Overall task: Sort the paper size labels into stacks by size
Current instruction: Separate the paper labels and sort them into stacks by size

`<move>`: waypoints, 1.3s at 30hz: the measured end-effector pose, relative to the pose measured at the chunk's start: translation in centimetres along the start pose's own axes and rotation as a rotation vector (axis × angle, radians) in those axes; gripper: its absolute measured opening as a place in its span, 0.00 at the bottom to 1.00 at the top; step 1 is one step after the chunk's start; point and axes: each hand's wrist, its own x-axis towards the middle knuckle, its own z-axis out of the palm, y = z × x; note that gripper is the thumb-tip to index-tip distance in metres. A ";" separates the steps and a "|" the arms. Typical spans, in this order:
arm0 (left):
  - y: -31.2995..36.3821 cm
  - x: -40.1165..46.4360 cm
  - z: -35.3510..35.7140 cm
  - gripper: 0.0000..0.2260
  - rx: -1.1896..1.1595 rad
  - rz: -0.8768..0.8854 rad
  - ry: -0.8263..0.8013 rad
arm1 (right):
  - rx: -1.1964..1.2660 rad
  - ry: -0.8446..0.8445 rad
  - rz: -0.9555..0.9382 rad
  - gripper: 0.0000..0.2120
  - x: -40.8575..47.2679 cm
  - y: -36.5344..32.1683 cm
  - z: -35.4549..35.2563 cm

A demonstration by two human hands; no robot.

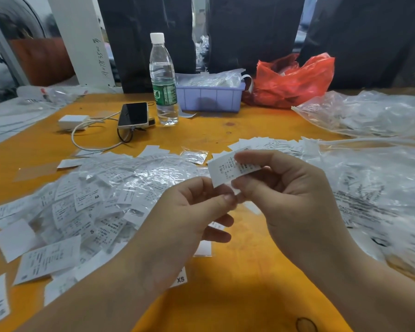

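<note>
Orange table (pixel 225 295): label (pixel 228 167) between hands (pixel 244 195).

light: bright, even overhead | shadows: soft | glare: plastic bags (pixel 379 116) | edges: wide-angle bowed, blurred

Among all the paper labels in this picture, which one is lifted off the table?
The printed label pinched between the left hand and right hand, above the orange table. The others lie in the loose pile.

Orange bench (pixel 225 295) carrying: loose label heap (pixel 86 207), water bottle (pixel 163 80), phone (pixel 133 115), white charger (pixel 72 121), lilac bin (pixel 211 97), red bag (pixel 295 80), clear bags (pixel 369 111).
</note>
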 end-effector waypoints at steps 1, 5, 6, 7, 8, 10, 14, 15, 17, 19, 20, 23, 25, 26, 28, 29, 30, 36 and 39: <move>0.0 0.0 0.0 0.07 -0.005 0.004 0.004 | 0.010 -0.006 0.001 0.13 0.0 -0.1 0.0; 0.6 0.0 -0.3 0.04 -0.117 0.006 0.047 | 0.076 -0.024 0.041 0.09 0.0 -0.4 0.0; 0.8 0.0 -0.4 0.04 -0.153 0.004 0.059 | 0.096 -0.033 0.049 0.08 0.0 -0.4 0.0; 0.9 0.0 -0.6 0.05 -0.188 0.002 0.075 | 0.118 -0.046 0.056 0.07 -0.1 -0.5 0.0; 1.0 0.1 -0.8 0.06 -0.215 0.004 0.089 | 0.131 -0.061 0.057 0.06 0.0 -0.6 0.0; 1.1 0.1 -1.1 0.05 -0.222 0.019 0.112 | 0.120 -0.073 0.049 0.05 -0.1 -0.7 0.0; 1.2 -0.1 -1.6 0.07 -0.112 0.078 0.211 | 0.165 -0.066 0.074 0.09 0.1 -0.7 -0.1; 1.3 -0.1 -1.7 0.08 -0.080 0.095 0.232 | 0.177 -0.069 0.091 0.12 0.2 -0.7 -0.2; 1.3 -0.1 -1.8 0.09 -0.020 0.129 0.262 | 0.185 -0.070 0.139 0.16 0.4 -0.5 -0.4; 1.4 -0.1 -1.8 0.09 0.046 0.164 0.282 | 0.189 -0.060 0.195 0.15 0.6 -0.4 -0.5; 1.5 -0.2 -1.7 0.08 0.074 0.181 0.286 | 0.186 -0.059 0.218 0.14 0.7 -0.4 -0.5; 1.4 -0.3 -1.5 0.02 0.146 0.209 0.264 | 0.161 -0.090 0.250 0.11 1.0 -0.3 -0.8; 1.3 -0.4 -1.5 0.02 0.192 0.207 0.239 | 0.155 -0.111 0.240 0.11 1.1 -0.4 -1.0; 1.2 -0.4 -1.5 0.02 0.206 0.207 0.228 | 0.153 -0.117 0.228 0.11 1.1 -0.4 -1.1; 1.2 -0.4 -1.5 0.04 0.240 0.208 0.222 | 0.130 -0.129 0.200 0.07 1.1 -0.4 -1.2; 1.2 -0.3 -1.5 0.04 0.265 0.213 0.225 | 0.117 -0.136 0.191 0.04 1.1 -0.5 -1.3; 1.1 -0.3 -1.5 0.04 0.286 0.217 0.229 | 0.113 -0.139 0.183 0.04 1.1 -0.4 -1.3; 1.2 -0.1 -1.5 0.09 0.374 0.196 0.223 | 0.084 -0.185 0.107 0.03 1.2 -0.6 -1.4; 1.0 -0.1 -1.4 0.07 0.347 0.208 0.192 | 0.114 -0.245 0.098 0.04 1.3 -0.8 -1.8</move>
